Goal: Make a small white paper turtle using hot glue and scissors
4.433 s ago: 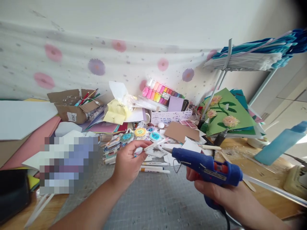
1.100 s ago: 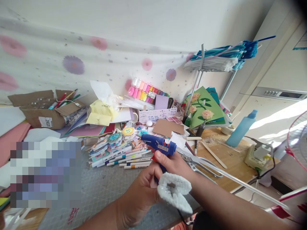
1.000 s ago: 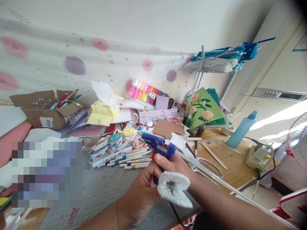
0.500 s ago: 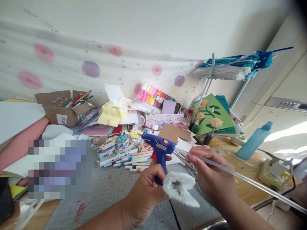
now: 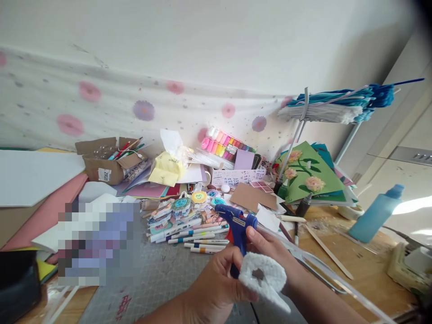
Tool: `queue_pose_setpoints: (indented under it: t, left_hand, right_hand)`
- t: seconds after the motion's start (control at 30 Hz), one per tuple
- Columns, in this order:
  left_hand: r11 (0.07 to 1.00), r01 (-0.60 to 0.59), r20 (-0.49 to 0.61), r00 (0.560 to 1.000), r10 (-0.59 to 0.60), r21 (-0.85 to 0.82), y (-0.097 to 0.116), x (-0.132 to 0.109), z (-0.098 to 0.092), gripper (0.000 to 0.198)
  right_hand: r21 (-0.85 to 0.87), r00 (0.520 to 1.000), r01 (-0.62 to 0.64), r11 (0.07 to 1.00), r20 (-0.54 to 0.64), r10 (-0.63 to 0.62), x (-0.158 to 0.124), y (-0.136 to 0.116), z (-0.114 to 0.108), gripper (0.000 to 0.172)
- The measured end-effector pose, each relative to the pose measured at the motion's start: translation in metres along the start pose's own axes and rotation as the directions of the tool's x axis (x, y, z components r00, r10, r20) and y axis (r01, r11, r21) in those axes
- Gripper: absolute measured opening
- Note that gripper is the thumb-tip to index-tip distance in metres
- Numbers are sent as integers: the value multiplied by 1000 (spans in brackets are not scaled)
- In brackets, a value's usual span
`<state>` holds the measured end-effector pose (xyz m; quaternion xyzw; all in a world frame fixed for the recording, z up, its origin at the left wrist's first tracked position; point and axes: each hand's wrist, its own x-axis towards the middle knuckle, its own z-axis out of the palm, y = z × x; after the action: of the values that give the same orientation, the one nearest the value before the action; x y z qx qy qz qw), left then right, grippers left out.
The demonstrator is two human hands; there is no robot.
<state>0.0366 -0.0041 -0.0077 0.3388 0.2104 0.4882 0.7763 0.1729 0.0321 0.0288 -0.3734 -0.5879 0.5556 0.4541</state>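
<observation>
A blue hot glue gun [image 5: 236, 220] stands upright over the grey cutting mat [image 5: 162, 279], nozzle pointing left. My left hand [image 5: 216, 288] is closed round its handle and also pinches a white fluffy ring [image 5: 261, 276] against it. Just behind the gun, my right hand [image 5: 270, 245] is closed on a long clear glue stick [image 5: 324, 270], whose front end meets the back of the gun. The stick runs off toward the lower right.
Several markers [image 5: 199, 234] and a pile of decorated cut-outs [image 5: 175, 209] lie beyond the gun. A cardboard box [image 5: 108, 162], a paint set [image 5: 226, 141], a green flower card [image 5: 307, 173], a blue bottle [image 5: 374, 213] and a rack of pipe cleaners [image 5: 337, 101] crowd the back and right.
The glue gun passed from my right hand to my left, which now also holds the fluffy ring. My right hand picked up the clear glue stick and brought it to the gun's back.
</observation>
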Motion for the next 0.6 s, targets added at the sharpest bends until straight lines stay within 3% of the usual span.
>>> queue_pose_setpoints:
  t: [0.1, 0.3, 0.43, 0.53, 0.6]
  left_hand:
    - [999, 42, -6, 999, -42, 7, 0, -1, -1, 39]
    - [998, 61, 49, 997, -61, -1, 6, -1, 1, 36]
    - [996, -38, 109, 994, 30, 75, 15, 6, -6, 30]
    - [969, -140, 20, 990, 139, 204, 27, 14, -21, 24]
    - [913, -241, -31, 964, 265, 329, 34, 21, -33, 22]
  right_hand:
    - [215, 985, -156, 964, 102, 137, 0, 3, 6, 34]
    - [211, 992, -126, 969, 40, 120, 0, 7, 2, 21]
    - [205, 991, -49, 978, -111, 73, -2, 3, -13, 15]
    - [80, 972, 65, 995, -229, -45, -12, -9, -28, 11]
    - [56, 967, 67, 996, -248, -51, -22, -17, -36, 11]
